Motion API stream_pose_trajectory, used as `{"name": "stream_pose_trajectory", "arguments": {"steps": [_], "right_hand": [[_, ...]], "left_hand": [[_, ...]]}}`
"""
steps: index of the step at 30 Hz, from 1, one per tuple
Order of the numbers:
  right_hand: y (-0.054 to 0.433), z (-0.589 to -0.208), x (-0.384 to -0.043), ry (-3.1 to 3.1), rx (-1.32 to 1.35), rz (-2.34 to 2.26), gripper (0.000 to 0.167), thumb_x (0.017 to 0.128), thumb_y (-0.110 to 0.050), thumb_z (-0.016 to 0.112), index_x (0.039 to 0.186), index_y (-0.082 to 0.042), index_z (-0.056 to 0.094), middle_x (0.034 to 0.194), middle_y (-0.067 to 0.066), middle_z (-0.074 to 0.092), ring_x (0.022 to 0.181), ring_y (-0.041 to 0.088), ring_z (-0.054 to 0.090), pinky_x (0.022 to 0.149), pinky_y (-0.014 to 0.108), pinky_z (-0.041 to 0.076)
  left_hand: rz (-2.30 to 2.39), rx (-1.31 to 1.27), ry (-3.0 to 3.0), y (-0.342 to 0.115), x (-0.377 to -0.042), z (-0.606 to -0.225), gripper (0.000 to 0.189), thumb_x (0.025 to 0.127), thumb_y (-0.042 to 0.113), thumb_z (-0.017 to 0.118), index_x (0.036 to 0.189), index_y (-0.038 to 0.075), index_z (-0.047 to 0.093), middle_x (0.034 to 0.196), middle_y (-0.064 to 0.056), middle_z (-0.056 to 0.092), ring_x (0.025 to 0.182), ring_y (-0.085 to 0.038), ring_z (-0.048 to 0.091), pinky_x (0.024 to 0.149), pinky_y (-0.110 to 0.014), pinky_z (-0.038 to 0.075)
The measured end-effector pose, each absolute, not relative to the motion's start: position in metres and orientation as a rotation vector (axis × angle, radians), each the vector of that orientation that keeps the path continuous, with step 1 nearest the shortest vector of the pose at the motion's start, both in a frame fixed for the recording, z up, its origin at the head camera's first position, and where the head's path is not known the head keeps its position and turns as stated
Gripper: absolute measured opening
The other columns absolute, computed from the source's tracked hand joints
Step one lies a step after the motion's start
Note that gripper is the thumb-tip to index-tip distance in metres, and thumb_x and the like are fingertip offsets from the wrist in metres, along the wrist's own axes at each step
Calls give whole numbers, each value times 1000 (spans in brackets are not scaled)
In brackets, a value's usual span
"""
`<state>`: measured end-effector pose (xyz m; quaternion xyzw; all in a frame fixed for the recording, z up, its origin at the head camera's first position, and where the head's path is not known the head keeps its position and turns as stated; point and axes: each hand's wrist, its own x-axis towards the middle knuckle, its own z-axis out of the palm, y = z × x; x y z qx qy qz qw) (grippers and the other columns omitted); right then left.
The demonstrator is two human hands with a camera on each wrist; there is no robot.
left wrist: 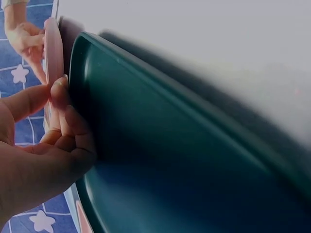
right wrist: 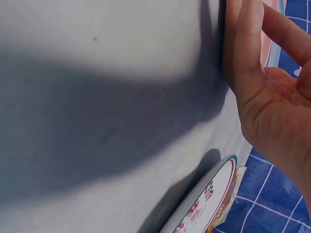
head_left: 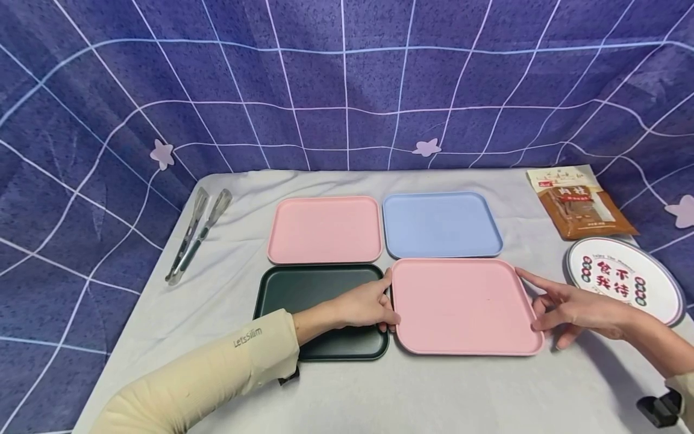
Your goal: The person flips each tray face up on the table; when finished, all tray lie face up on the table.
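Both hands are at the short sides of the near pink tray (head_left: pixel 466 307), a rectangle with rounded corners. The left hand (head_left: pixel 363 304) reaches across the dark green tray (head_left: pixel 320 286) and pinches the pink tray's left rim. In the left wrist view, that hand (left wrist: pixel 48 141) has its fingers curled beside the green tray's edge (left wrist: pixel 80 63). At the opposite rim, the right hand (head_left: pixel 580 310) holds on with its thumb over the edge and its index finger reaching toward the far corner. The right wrist view shows this hand (right wrist: pixel 277 107) low over the cloth, its fingertips partly cut off.
Behind these lie another pink tray (head_left: pixel 325 229) and a blue tray (head_left: pixel 441 224). Two metal tongs (head_left: pixel 197 235) rest at the left. A white oval plate (head_left: pixel 623 274) with red characters and a brown food packet (head_left: pixel 582 205) are at the right. A purple curtain (head_left: pixel 347 84) borders the table.
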<state>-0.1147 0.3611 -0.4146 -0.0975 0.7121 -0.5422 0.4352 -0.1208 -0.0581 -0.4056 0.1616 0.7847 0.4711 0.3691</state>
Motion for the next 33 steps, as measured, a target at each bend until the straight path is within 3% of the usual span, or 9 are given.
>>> {"name": "stream_pose_trajectory", "arguments": {"steps": [10, 33], "right_hand": [[361, -413, -114, 1815, -246, -1311, 104, 95, -3, 62, 156, -13, -22, 93, 3, 59, 75, 11, 62, 60, 40, 60], [356, -410, -111, 1888, -223, -1241, 108, 93, -9, 66, 156, -15, -21, 91, 8, 58, 73, 15, 65, 58, 44, 60]], "left_hand": [[1175, 342, 2041, -54, -120, -401, 101, 90, 6, 70, 160, 2, -3, 71, -7, 71, 59, -13, 64, 65, -18, 44], [1089, 362, 2066, -52, -124, -397, 91, 96, 19, 63, 158, -5, 2, 65, -4, 69, 53, -11, 59, 61, -22, 50]]}}
